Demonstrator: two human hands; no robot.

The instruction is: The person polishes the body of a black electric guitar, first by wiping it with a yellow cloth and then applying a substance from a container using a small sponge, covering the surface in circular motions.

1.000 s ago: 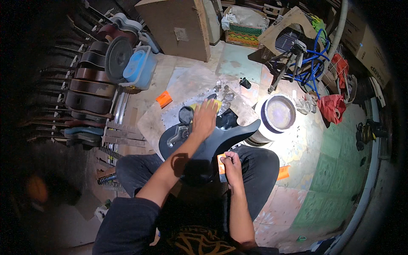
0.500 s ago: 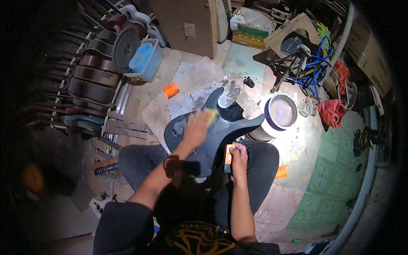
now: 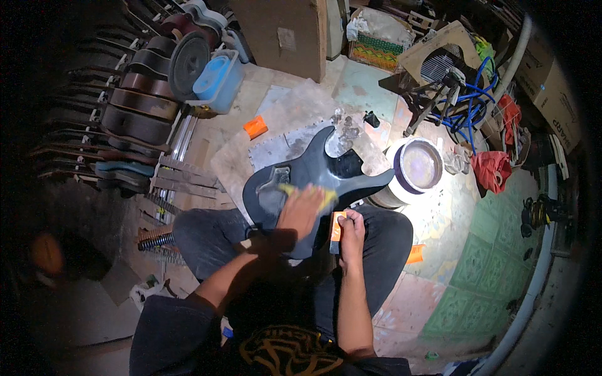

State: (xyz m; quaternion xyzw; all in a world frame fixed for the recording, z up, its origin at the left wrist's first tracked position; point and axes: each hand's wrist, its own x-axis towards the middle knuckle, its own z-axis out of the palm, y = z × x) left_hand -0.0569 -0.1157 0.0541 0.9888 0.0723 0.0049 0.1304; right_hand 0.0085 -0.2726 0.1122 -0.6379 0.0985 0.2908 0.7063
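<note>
A dark electric guitar body (image 3: 352,183) lies over my legs, with two horns, cut-out pockets and pale powdery patches. My left hand (image 3: 300,214) presses a yellow pad or sheet (image 3: 328,196) onto its middle, with the fingers close together and slightly blurred. At the body's right edge, my right hand (image 3: 351,233) grips a small orange and dark block (image 3: 335,229), thumb across its face. Beyond the body, an orange piece (image 3: 255,127) rests on a dusty floor board (image 3: 223,164); a similar orange piece (image 3: 414,254) lies by my right knee.
Many guitars (image 3: 137,113) hang or stand in rows at the left, beside a blue plastic tub (image 3: 212,78). A round container (image 3: 417,163) stands right of the body, near a red bag (image 3: 490,171), a coiled blue hose (image 3: 476,106) and a crate (image 3: 376,47). A brown panel (image 3: 274,34) stands behind.
My left hand with the yellow pad has moved from the body's upper part down toward its middle. The body appears shifted slightly; my right hand sits a little higher, still holding the orange block.
</note>
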